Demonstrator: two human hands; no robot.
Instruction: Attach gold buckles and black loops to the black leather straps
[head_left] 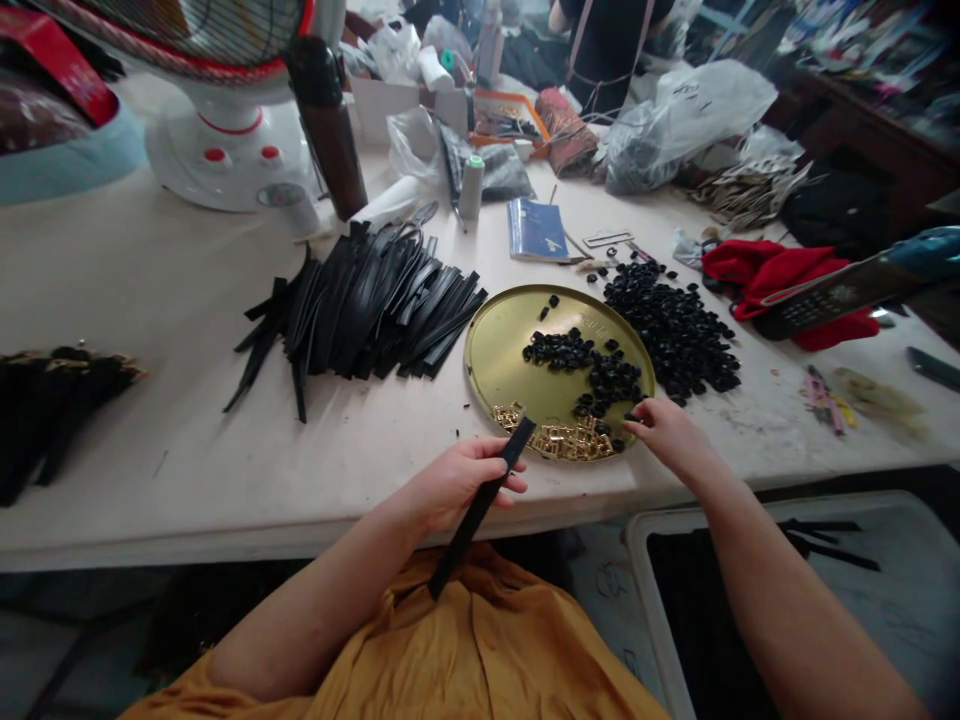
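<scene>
My left hand (459,482) is closed round a long black strap (480,508) that slants from the table edge down to my lap. My right hand (666,432) reaches to the near right rim of a round gold tray (495,350), its fingertips pinched at small black pieces (600,375) lying there; what they hold is too small to make out. Gold metal buckles (564,440) are heaped at the tray's near edge, between my two hands. A pile of black straps (367,305) lies on the white table (172,300), left of the tray.
More small black pieces (675,325) are heaped right of the tray. A white fan base (225,150), a dark bottle (330,125), a blue booklet (536,230), plastic bags and red cloth (780,275) crowd the far side. A white bin (750,590) sits below on my right. A person stands beyond the table.
</scene>
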